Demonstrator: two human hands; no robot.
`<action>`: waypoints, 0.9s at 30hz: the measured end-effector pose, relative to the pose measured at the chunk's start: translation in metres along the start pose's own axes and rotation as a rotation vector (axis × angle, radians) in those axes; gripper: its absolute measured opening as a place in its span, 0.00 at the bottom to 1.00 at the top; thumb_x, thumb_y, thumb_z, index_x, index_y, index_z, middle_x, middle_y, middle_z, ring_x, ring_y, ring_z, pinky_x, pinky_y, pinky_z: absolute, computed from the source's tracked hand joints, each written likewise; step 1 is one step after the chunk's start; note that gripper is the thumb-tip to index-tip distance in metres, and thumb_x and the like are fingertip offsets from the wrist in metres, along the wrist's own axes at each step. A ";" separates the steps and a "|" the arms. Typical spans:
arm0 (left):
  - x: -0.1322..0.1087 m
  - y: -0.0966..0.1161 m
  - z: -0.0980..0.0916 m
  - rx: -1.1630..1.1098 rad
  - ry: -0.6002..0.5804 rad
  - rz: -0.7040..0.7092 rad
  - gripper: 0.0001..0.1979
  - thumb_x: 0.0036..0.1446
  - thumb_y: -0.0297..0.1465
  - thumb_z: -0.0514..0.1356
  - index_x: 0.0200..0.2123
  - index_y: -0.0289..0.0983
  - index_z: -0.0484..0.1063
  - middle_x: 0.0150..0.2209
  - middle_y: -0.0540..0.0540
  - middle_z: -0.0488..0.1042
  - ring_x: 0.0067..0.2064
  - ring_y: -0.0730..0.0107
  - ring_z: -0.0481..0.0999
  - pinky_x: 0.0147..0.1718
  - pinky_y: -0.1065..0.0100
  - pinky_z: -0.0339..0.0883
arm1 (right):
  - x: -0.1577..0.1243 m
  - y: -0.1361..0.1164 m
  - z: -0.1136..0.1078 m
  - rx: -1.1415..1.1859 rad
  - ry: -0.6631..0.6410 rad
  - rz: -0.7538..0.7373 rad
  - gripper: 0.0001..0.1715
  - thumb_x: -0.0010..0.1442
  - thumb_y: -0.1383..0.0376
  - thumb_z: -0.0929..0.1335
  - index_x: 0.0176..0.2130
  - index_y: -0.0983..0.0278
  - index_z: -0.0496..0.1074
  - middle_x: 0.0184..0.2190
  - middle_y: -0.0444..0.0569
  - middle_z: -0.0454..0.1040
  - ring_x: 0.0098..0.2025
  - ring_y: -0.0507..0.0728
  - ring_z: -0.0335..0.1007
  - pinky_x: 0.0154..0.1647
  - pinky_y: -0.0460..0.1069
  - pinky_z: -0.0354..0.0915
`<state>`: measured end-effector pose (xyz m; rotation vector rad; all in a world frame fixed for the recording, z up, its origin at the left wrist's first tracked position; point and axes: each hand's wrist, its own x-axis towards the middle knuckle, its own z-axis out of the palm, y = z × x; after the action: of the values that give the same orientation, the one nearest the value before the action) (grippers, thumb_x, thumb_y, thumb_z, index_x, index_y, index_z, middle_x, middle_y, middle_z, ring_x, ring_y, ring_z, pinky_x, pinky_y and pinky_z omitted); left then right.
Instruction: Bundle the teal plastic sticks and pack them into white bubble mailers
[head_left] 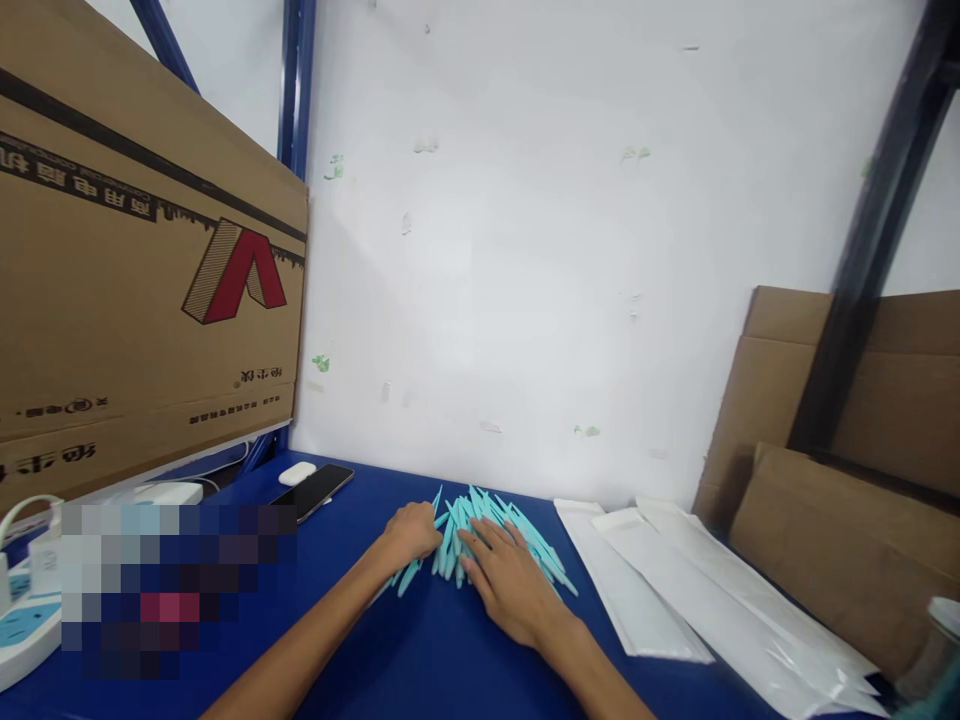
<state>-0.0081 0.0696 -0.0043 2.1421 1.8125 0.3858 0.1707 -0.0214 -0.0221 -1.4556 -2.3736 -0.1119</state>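
A heap of slim turquoise pens (448, 552) with tapered tips lies on the blue table, near the white wall. My left hand (412, 532) is closed at the left side of the heap, its fingers curled round a few of the pens. Tips stick out above this hand and more ends show below it; its fingertips are hidden. Over the right part of the heap rests my right hand (510, 585), palm down, fingers spread and touching the pens without gripping them. More pens reach out past its right side.
White plastic mailing bags (637, 590) lie to the right, beside brown cardboard (825, 540). At the left are a phone (319, 492), a white case (298, 474), a power strip (30, 625) and a large carton (150, 300). A jar (934, 650) stands at the right edge.
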 end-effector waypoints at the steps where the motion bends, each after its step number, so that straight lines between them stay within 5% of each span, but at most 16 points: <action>1: -0.001 0.000 0.001 -0.008 0.004 0.001 0.04 0.44 0.28 0.62 0.28 0.37 0.74 0.41 0.31 0.80 0.48 0.40 0.79 0.41 0.58 0.69 | 0.000 0.000 0.000 -0.003 0.000 0.000 0.30 0.73 0.55 0.51 0.66 0.59 0.61 0.67 0.53 0.61 0.70 0.64 0.51 0.70 0.67 0.45; 5: -0.001 -0.002 0.003 -0.092 0.044 -0.005 0.07 0.55 0.31 0.59 0.35 0.34 0.73 0.47 0.30 0.78 0.53 0.46 0.76 0.50 0.56 0.66 | 0.001 0.000 0.001 -0.007 0.007 0.003 0.30 0.73 0.55 0.51 0.67 0.61 0.61 0.67 0.55 0.61 0.69 0.64 0.52 0.70 0.66 0.46; 8: 0.009 -0.009 -0.004 -0.217 0.053 -0.031 0.08 0.61 0.34 0.56 0.36 0.34 0.70 0.40 0.36 0.78 0.47 0.54 0.78 0.49 0.55 0.67 | 0.001 0.000 0.001 -0.006 0.015 0.010 0.31 0.73 0.54 0.52 0.67 0.61 0.61 0.66 0.55 0.61 0.69 0.65 0.52 0.70 0.67 0.46; 12: 0.022 -0.019 -0.017 -0.487 0.078 -0.072 0.09 0.64 0.35 0.50 0.34 0.38 0.62 0.27 0.46 0.73 0.32 0.59 0.80 0.34 0.64 0.70 | -0.001 -0.001 0.000 0.007 0.012 0.020 0.31 0.73 0.54 0.51 0.65 0.61 0.63 0.67 0.55 0.61 0.70 0.66 0.51 0.70 0.68 0.44; 16: 0.023 -0.017 -0.025 -0.840 0.093 -0.014 0.08 0.65 0.36 0.46 0.34 0.40 0.55 0.25 0.54 0.63 0.19 0.72 0.70 0.20 0.72 0.63 | -0.002 -0.005 -0.006 0.119 0.105 0.027 0.31 0.73 0.52 0.53 0.67 0.61 0.61 0.69 0.54 0.55 0.71 0.65 0.46 0.71 0.68 0.38; 19: 0.015 -0.005 -0.027 -1.067 0.096 0.079 0.08 0.63 0.38 0.47 0.34 0.40 0.54 0.24 0.56 0.59 0.17 0.77 0.63 0.17 0.74 0.58 | 0.000 -0.013 -0.010 0.396 0.287 0.103 0.31 0.72 0.50 0.54 0.67 0.58 0.61 0.68 0.51 0.59 0.70 0.61 0.50 0.71 0.64 0.43; 22: -0.001 0.015 -0.028 -1.249 0.120 0.196 0.13 0.62 0.43 0.51 0.34 0.40 0.55 0.26 0.56 0.60 0.20 0.78 0.64 0.20 0.74 0.61 | 0.009 -0.025 -0.006 0.922 0.419 0.215 0.33 0.71 0.47 0.54 0.64 0.59 0.63 0.64 0.51 0.65 0.66 0.60 0.59 0.68 0.60 0.55; 27: -0.041 0.049 -0.029 -1.502 0.136 0.449 0.17 0.61 0.47 0.57 0.37 0.40 0.60 0.30 0.54 0.65 0.25 0.77 0.69 0.24 0.74 0.65 | 0.032 -0.048 0.013 1.688 0.382 0.361 0.38 0.71 0.48 0.47 0.61 0.65 0.67 0.58 0.57 0.72 0.62 0.63 0.67 0.58 0.62 0.67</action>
<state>0.0177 0.0232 0.0414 1.2869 0.5067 1.4201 0.1125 -0.0132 -0.0177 -0.7341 -1.0276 1.2238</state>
